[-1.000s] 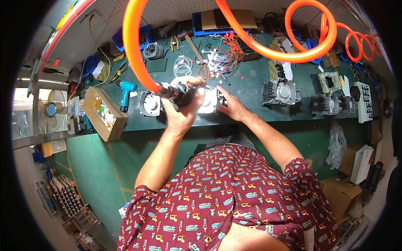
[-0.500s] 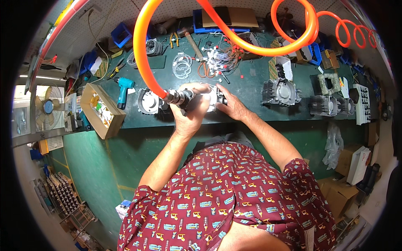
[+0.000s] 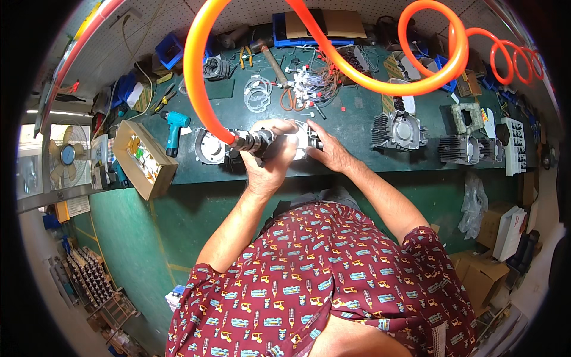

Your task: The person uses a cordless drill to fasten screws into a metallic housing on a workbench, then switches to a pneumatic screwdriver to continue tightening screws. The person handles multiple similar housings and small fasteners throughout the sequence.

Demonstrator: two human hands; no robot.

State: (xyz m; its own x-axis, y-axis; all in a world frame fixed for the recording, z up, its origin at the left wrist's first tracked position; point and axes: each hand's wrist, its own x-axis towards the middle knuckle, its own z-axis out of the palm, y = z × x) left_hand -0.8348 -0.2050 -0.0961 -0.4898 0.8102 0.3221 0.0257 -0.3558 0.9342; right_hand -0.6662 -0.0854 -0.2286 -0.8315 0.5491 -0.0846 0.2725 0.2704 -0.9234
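My left hand (image 3: 269, 165) is closed round a dark metal air tool (image 3: 256, 143); its working end is hidden behind my fingers. An orange air hose (image 3: 199, 95) is coupled to the tool and arcs up and away. Just right of the tool, a silver cast-metal housing (image 3: 301, 141) rests on the bench. My right hand (image 3: 334, 153) grips the housing's right side, thumb and fingers around its edge. Close by on the left lies another silver casting (image 3: 211, 146) with a round recess.
The green bench (image 3: 357, 116) carries flat ring-shaped gaskets (image 3: 257, 95), a hammer (image 3: 275, 65), bundled wires with white connectors (image 3: 315, 86) and a teal cordless drill (image 3: 175, 131). A cardboard box (image 3: 143, 157) stands left; finned castings (image 3: 399, 131) stand right. Coiled orange hose hangs overhead.
The orange hose has swung a little: its near loop shifted left, and its coils at upper right moved right and down. Both hands keep practically the same place.
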